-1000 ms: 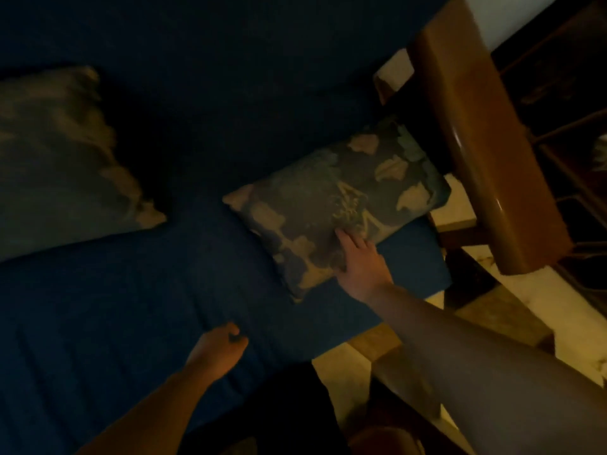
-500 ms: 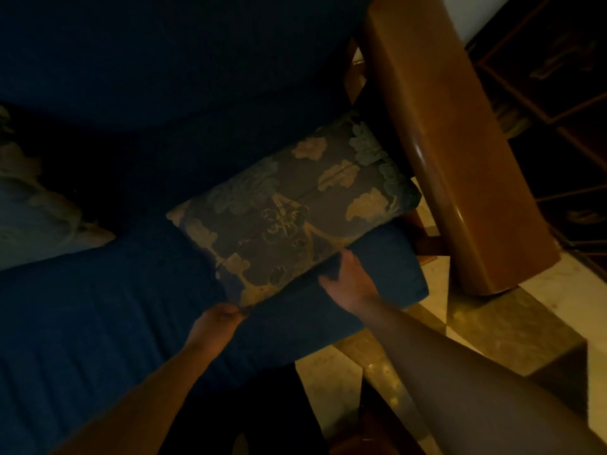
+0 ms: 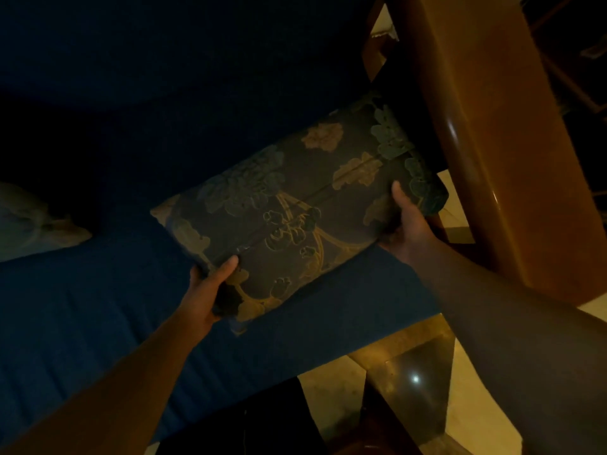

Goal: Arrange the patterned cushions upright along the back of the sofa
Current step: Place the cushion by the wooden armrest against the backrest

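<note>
A dark floral patterned cushion [image 3: 295, 205] is held above the blue sofa seat [image 3: 82, 323] near its right end, its face tilted toward me. My left hand [image 3: 210, 290] grips its near-left corner, thumb on top. My right hand [image 3: 405, 224] grips its right edge, thumb on the face and fingers hidden underneath. A second, paler patterned cushion [image 3: 29, 221] lies at the far left, cut off by the frame edge, against the dark blue sofa back [image 3: 164, 77].
The sofa's glossy wooden armrest [image 3: 486, 142] runs along the right, close to the cushion's far corner. Pale tiled floor [image 3: 476, 405] shows below the seat's front edge. Dark wooden furniture [image 3: 578, 60] stands at the far right. The room is dim.
My left hand moved from the seat to the cushion's near corner. Both hands took hold and lifted the cushion off the seat, its face turning up toward me.
</note>
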